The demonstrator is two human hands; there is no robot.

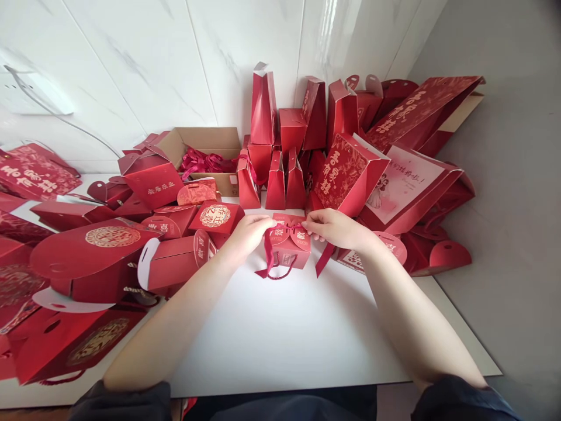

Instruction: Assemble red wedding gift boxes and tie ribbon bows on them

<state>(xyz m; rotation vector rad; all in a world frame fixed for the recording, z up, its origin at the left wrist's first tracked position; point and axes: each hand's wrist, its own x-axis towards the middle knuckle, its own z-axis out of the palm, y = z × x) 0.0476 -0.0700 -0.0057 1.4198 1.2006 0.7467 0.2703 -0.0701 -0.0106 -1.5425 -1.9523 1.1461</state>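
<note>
A small red gift box [294, 258] with light lettering on its lid stands on the white table in front of me. Dark red ribbon [287, 227] crosses its top through the lid. At the box's upper left, my left hand [256, 231] pinches one side of the ribbon, and its loose end hangs down the box front. Opposite, my right hand [326, 227] pinches the other side, with a tail dangling below the fingers. A twisted red cord handle [283, 273] droops at the front of the box.
Many red gift boxes [107, 245] crowd the left side of the white table [263, 339]. Behind stands a cardboard box [204, 140] of loose ribbons [205, 162]. Tall red boxes [263, 108] and red bags [346, 175] stack against the tiled wall and right-hand grey wall.
</note>
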